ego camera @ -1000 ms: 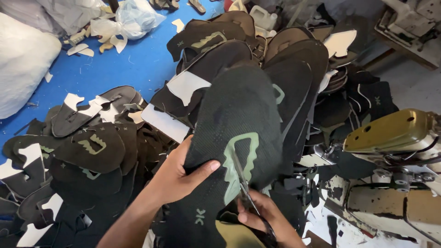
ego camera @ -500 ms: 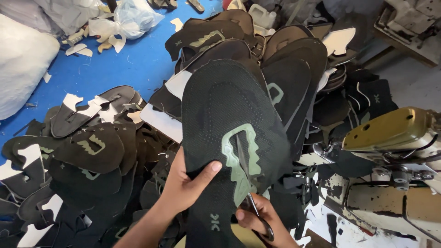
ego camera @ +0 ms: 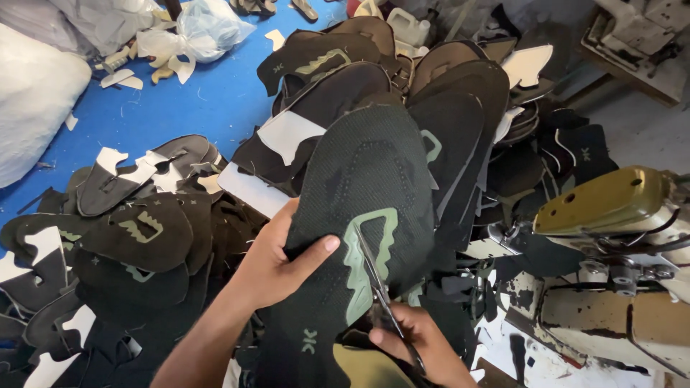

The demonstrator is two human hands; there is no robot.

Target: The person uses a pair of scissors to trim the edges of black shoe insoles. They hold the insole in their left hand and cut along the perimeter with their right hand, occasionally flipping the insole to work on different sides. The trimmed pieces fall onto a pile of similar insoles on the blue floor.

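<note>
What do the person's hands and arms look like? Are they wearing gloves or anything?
No gloves. Both hands are bare: the left hand and the right hand. No sleeves show on the forearms, and I see no rings, watch or bracelets. The fingernails look short.

Scissor handles [ego camera: 406, 341] hidden in right hand [ego camera: 420, 345], wrist cut off.

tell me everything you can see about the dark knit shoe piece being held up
The shoe piece is a flat, dark, textured knit panel, rounded at its far end and narrowing toward the person. A pale green outlined patch sits on its lower middle, and a small light mark near its bottom. The left hand grips its left edge, thumb on top. Scissors in the right hand lie with blades against the green patch. It is held above heaps of similar pieces.
</note>
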